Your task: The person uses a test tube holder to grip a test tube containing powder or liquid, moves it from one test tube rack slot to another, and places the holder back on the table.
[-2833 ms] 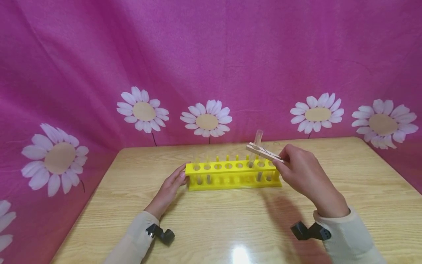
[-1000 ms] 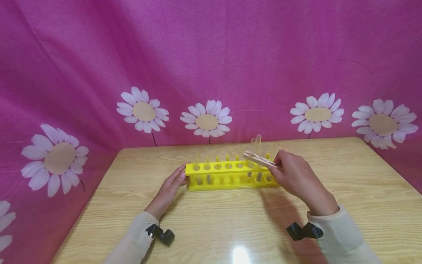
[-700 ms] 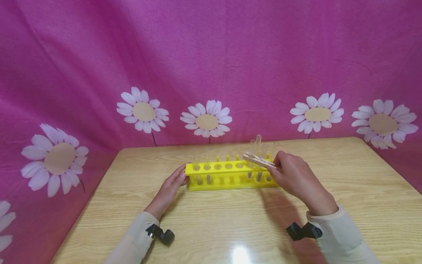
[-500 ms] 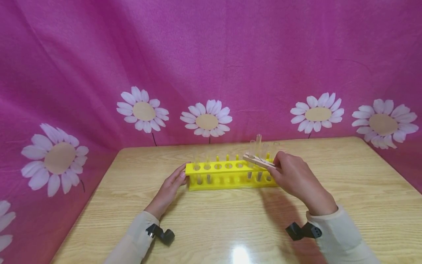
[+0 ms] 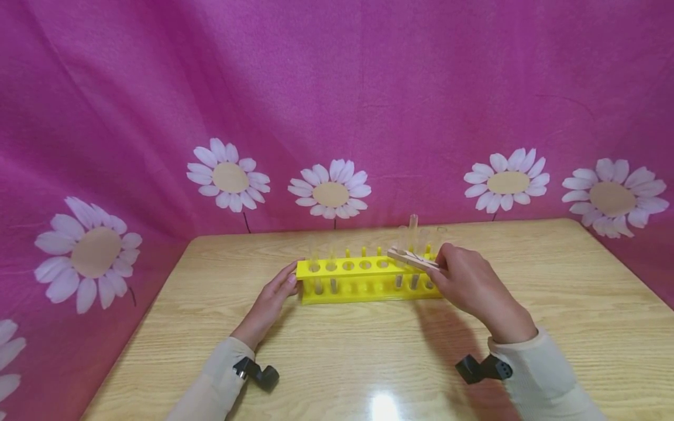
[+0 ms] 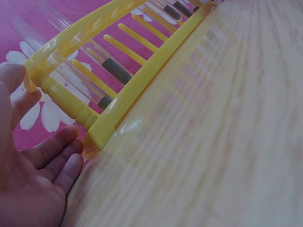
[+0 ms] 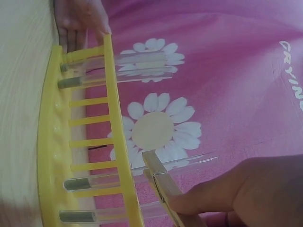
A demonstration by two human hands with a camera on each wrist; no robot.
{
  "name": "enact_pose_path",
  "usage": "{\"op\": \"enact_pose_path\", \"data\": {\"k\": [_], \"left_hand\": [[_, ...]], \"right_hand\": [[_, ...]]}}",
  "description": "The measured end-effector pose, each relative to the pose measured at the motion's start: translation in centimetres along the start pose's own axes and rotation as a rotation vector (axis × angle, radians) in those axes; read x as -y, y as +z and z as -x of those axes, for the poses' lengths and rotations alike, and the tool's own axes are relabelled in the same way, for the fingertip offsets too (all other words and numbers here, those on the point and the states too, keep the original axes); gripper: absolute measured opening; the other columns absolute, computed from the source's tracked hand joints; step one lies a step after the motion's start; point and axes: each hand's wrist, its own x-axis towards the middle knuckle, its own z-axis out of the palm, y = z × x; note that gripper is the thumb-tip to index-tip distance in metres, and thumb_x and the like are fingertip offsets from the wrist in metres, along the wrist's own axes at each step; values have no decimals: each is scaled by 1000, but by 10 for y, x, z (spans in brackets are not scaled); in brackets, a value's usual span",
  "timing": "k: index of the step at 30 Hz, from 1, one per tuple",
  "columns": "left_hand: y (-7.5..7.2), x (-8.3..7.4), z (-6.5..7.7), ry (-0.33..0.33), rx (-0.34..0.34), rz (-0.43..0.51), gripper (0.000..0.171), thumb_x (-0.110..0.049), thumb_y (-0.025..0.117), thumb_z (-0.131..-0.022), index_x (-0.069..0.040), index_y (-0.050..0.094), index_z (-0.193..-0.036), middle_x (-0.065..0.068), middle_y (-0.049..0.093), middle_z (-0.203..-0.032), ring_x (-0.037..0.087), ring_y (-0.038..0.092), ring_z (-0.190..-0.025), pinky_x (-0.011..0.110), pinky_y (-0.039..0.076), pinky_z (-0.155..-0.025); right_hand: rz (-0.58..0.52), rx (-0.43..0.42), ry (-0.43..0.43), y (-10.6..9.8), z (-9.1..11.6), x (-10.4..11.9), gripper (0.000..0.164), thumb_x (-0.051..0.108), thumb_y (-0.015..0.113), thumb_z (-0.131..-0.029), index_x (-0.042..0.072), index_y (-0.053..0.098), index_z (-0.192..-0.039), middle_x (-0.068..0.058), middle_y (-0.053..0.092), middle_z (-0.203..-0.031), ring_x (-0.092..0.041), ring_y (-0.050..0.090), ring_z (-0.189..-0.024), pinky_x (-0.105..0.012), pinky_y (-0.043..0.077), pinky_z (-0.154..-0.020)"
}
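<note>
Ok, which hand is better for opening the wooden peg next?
Probably the right hand: it pinches the wooden peg, whose tip is at a test tube in the yellow rack. The left hand holds the rack's left end, away from the peg.

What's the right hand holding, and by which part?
The right hand pinches a wooden clothespin by its handle end. The clothespin's other end is at a test tube, above the yellow rack's top plate.
</note>
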Motion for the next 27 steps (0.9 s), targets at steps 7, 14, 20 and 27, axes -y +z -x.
{"op": "enact_pose_path", "data": {"k": [7, 14, 20, 27], "left_hand": [[0, -1, 0, -5, -5, 1, 57, -45, 39, -103, -16, 32, -152, 5, 38, -151, 27, 40, -135, 49, 34, -110], [0, 0, 0, 1, 2, 4, 57, -44, 39, -103, -16, 31, -152, 6, 38, -151, 27, 40, -135, 49, 33, -110], [0, 0, 1, -1, 2, -8, 57, -45, 38, -103, -16, 31, -152, 4, 38, -151, 25, 40, -135, 48, 34, -110], [-1, 1, -1, -13, -3, -23, 57, -47, 38, -103, -19, 32, -152, 1, 40, -150, 24, 42, -134, 47, 34, -110]], "right_hand": [[7, 6, -1, 2, -1, -1, 21, 16, 69, -88, 0, 57, -94, -8, 57, -74, -21, 49, -64, -29, 42, -53], [13, 8, -4, 3, -2, -2, 20, 16, 69, -88, 0, 57, -93, -7, 56, -74, -21, 49, -64, -29, 42, -53], [15, -3, -29, 4, -2, -3, 18, 16, 68, -88, 1, 57, -90, -6, 55, -72, -20, 48, -62, -29, 40, -52], [19, -13, -41, 6, -3, -4, 17, 15, 68, -88, 1, 57, -88, -6, 55, -71, -19, 48, -60, -29, 40, -51]]}}
